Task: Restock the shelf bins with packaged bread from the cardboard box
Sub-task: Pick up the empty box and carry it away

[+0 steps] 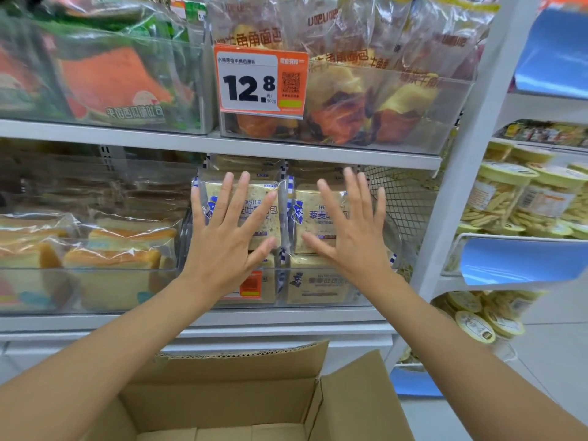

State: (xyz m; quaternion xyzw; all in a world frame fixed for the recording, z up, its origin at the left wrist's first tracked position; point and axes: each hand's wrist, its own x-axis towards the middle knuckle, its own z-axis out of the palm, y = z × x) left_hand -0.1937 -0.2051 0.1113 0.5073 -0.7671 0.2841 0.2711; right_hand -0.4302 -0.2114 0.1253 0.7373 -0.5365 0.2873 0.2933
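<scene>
Since both palms cover the pack fronts, most of the print is hidden. The left hand (222, 237) is laid flat on the left bread pack (274, 219) and the right hand (353, 230) flat on the right bread pack (313, 218). Fingers are straight and spread, and nothing is gripped.

- The two packs are seen side by side in the upper row of the clear bin (356, 294) on the middle shelf (222, 316). They are upright, with printed faces toward the camera and text reading level.
- The faces look near-square, so the long axis cannot be told. Depth is hidden.
- A lower row of packs (318, 281) is seen blurred through the bin front. More packs (241, 163) are stacked behind, with only their top edges visible.
- The small orange tag (251, 286) on the bin is partly hidden by the left hand.
- The cardboard box (254, 399) is open below the shelf and cut off by the frame bottom (contents cannot be made out).
- The 12.8 price tag (261, 81) is fixed to the croissant bin on the shelf above.
- Sliced bread packs (111, 259) are seen in the neighbouring bin on the left, and snack tubs (509, 198) on the next rack.
</scene>
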